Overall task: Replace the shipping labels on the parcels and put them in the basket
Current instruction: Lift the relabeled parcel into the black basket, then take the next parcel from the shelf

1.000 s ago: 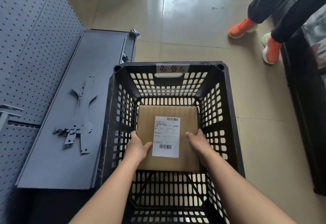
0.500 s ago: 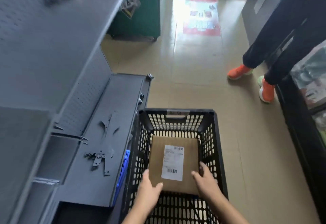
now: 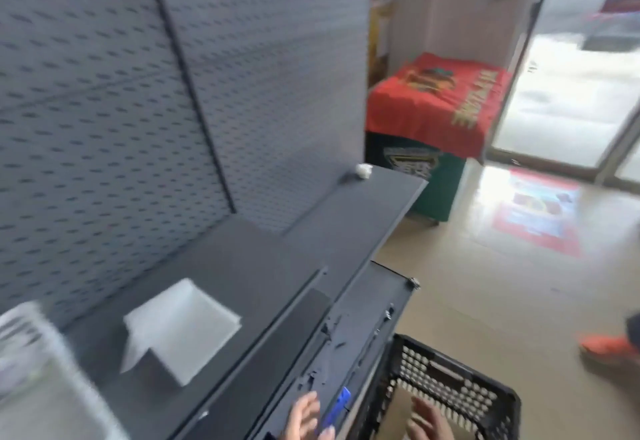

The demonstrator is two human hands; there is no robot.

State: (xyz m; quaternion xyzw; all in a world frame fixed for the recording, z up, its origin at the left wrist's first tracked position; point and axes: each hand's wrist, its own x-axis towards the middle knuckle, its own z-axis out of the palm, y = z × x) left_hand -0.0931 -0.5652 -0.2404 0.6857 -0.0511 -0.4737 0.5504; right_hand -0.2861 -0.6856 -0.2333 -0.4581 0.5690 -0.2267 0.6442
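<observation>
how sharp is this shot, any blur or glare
Head view: heavy motion blur; the grey pegboard panel shows its holes smeared into streaks; the glass doorway is blown out white, with glare on the beige tiled floor below it; the left hand and right hand at the bottom edge are soft.

Left hand (image 3: 304,419): fingers spread and loose, holding nothing, outside the basket (image 3: 446,380).
Right hand (image 3: 427,422): fingers straight, inside the basket over the brown parcel (image 3: 398,413); blur hides any contact.
Blue object (image 3: 337,406): just right of the left fingers, against the basket wall.
White sheet (image 3: 183,328): on the dark shelf (image 3: 277,266), well up-left of the left fingers.
Orange shoe (image 3: 606,346): far right of the right fingers.
</observation>
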